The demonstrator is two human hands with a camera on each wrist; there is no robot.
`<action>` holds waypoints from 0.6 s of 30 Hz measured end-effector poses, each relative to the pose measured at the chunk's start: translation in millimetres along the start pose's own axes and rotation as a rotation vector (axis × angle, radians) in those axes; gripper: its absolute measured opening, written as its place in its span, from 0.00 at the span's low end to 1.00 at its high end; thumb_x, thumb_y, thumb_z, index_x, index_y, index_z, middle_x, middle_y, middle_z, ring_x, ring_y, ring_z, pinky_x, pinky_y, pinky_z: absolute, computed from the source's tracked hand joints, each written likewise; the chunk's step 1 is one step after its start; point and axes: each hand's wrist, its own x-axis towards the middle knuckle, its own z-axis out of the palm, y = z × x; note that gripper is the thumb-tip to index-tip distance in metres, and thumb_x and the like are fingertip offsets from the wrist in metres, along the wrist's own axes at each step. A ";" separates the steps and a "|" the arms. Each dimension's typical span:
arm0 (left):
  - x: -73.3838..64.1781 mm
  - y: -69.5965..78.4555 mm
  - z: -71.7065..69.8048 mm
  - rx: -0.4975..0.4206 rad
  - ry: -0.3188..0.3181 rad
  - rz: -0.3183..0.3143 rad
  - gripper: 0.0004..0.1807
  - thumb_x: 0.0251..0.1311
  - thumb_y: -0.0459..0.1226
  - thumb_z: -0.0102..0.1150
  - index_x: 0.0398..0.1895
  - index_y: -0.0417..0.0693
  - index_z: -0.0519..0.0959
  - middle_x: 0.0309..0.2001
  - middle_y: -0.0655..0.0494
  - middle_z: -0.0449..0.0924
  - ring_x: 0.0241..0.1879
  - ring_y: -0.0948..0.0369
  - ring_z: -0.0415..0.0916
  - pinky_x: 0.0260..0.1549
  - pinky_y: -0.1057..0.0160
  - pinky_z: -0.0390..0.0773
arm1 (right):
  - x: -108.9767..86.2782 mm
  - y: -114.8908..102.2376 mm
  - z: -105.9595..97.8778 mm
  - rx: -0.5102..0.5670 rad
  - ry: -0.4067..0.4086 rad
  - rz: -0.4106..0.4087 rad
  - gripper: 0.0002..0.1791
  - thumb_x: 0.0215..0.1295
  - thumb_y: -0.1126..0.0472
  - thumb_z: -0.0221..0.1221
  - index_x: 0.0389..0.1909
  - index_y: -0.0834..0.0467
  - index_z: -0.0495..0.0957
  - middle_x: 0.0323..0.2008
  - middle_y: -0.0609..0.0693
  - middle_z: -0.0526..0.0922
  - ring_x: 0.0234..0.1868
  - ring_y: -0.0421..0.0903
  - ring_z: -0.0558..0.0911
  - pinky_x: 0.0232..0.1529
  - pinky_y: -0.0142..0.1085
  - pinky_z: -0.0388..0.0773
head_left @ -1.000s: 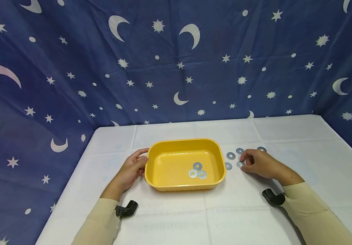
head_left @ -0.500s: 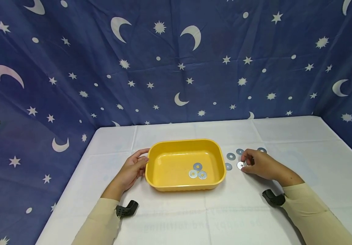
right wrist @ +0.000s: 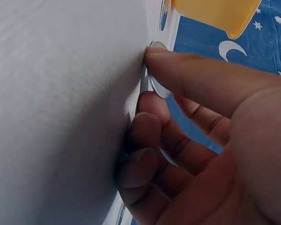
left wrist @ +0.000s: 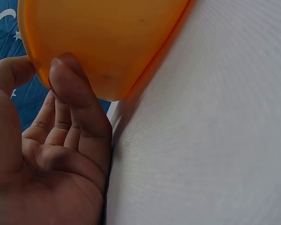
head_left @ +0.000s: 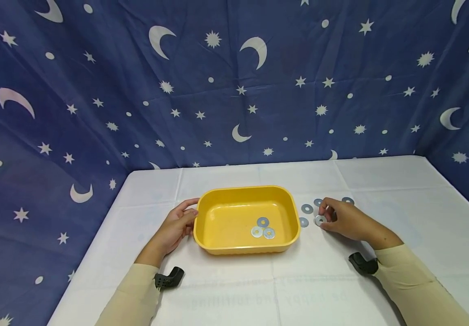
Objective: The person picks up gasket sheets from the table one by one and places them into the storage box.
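Observation:
A yellow plastic tray stands on the white cloth, with three flat metal washers lying inside it. My left hand holds the tray's left end, thumb at the rim and fingers along the outer wall. In the left wrist view, a bent finger touches that wall. To the right of the tray, my right hand pinches one washer between thumb and fingertips. The right wrist view has this washer tilted on edge, close to the cloth, partly hidden by the thumb.
Several loose washers lie around the right hand: one beside the tray's right wall, one behind it, another farther right. A dark blue curtain with moons and stars hangs behind the table.
The right hand's washer has tilted slightly between its fingertips. Both hands and the tray stay in nearly the same place; the head view has shifted a little.

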 end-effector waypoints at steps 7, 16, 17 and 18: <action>0.5 -0.4 1.5 -0.004 0.001 0.006 0.29 0.72 0.40 0.53 0.74 0.48 0.60 0.39 0.59 0.80 0.26 0.65 0.74 0.26 0.72 0.77 | -1.5 -2.6 -1.6 0.001 -0.013 0.009 0.17 0.56 0.67 0.70 0.42 0.57 0.73 0.27 0.49 0.73 0.29 0.44 0.73 0.27 0.31 0.73; 0.7 -1.2 1.1 -0.003 -0.006 0.012 0.29 0.73 0.40 0.53 0.74 0.47 0.60 0.39 0.59 0.80 0.26 0.65 0.74 0.26 0.72 0.77 | -3.5 -6.8 -3.3 0.008 -0.026 -0.020 0.15 0.59 0.69 0.66 0.44 0.56 0.74 0.31 0.50 0.76 0.31 0.45 0.73 0.29 0.31 0.75; 0.7 -1.4 0.9 -0.002 -0.003 0.012 0.29 0.73 0.40 0.53 0.74 0.47 0.60 0.39 0.59 0.80 0.26 0.65 0.74 0.26 0.72 0.77 | -3.5 -7.3 -3.6 0.010 -0.027 -0.024 0.15 0.59 0.70 0.66 0.45 0.56 0.74 0.31 0.50 0.76 0.31 0.45 0.73 0.29 0.31 0.75; 0.7 -1.6 0.5 0.001 -0.003 0.012 0.29 0.73 0.40 0.52 0.74 0.47 0.60 0.39 0.59 0.80 0.26 0.65 0.74 0.26 0.72 0.77 | -3.6 -7.9 -3.9 0.011 -0.028 -0.031 0.15 0.60 0.70 0.65 0.45 0.56 0.74 0.31 0.50 0.76 0.31 0.45 0.73 0.29 0.31 0.75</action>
